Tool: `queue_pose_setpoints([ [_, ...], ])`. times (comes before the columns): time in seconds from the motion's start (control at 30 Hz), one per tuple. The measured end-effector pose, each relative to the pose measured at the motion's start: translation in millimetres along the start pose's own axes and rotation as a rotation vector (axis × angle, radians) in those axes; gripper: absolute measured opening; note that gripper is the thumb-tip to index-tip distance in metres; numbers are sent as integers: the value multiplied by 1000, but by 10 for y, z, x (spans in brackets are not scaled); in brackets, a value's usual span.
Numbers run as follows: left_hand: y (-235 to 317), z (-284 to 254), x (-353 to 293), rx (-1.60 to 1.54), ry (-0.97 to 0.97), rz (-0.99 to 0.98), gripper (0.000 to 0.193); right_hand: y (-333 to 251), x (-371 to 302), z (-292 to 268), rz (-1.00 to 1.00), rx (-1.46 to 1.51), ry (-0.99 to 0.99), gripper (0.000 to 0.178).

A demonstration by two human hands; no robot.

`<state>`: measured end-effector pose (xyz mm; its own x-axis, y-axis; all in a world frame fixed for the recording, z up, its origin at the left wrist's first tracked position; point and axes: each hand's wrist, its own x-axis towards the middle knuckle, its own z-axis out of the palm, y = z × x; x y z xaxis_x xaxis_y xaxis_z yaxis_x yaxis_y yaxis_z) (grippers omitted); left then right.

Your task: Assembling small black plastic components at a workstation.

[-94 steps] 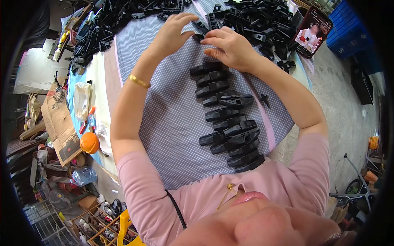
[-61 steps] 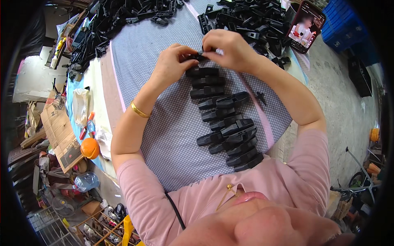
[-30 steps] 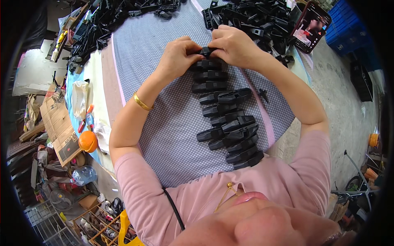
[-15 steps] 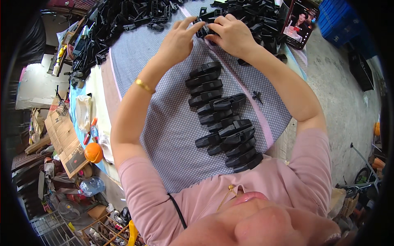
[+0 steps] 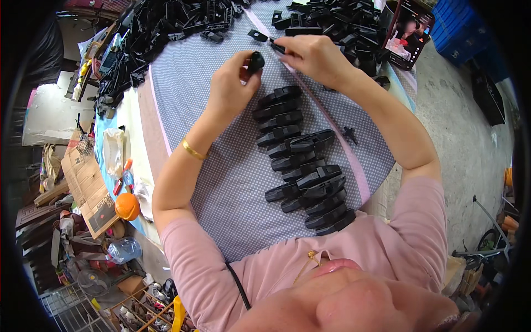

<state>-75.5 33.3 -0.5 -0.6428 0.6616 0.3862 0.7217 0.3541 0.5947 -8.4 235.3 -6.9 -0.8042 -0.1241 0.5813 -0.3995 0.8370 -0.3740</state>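
My left hand (image 5: 235, 80) is closed around a small black plastic part (image 5: 255, 62), its rounded end showing between thumb and fingers. Further right and a little higher, my right hand (image 5: 315, 58) pinches a slim black plastic piece (image 5: 276, 46); most of it lies behind the fingers. A flat black piece with a small hole (image 5: 256, 35) rests on the cloth just beyond my right fingertips. Between my forearms runs a row of black plastic assemblies (image 5: 301, 160), stacked against each other toward my chest. A small dark cross-shaped part (image 5: 349, 134) lies to the right of that row.
Loose black parts form a heap (image 5: 166, 27) at the far left and another (image 5: 348, 27) at the far right. A phone (image 5: 406, 33) with a lit screen leans beside the right heap. Blue crates (image 5: 459, 30) stand beyond it. An orange ball-like fruit (image 5: 127, 206) sits at the table's left edge.
My hands have come apart. The left moved nearer to me with a black part, while the right stayed close to the far pieces. The flat black piece is now uncovered.
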Motion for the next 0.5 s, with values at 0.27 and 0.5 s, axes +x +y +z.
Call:
queue_pose_setpoints([
  [0.27, -181, -102, 4, -679, -239, -399, 22, -59, -83, -2, -43, -40, -210, 33],
  [0.5, -206, -65, 16, -93, -203, -89, 26, -141, -44, 64, 121, 616, -27, 29],
])
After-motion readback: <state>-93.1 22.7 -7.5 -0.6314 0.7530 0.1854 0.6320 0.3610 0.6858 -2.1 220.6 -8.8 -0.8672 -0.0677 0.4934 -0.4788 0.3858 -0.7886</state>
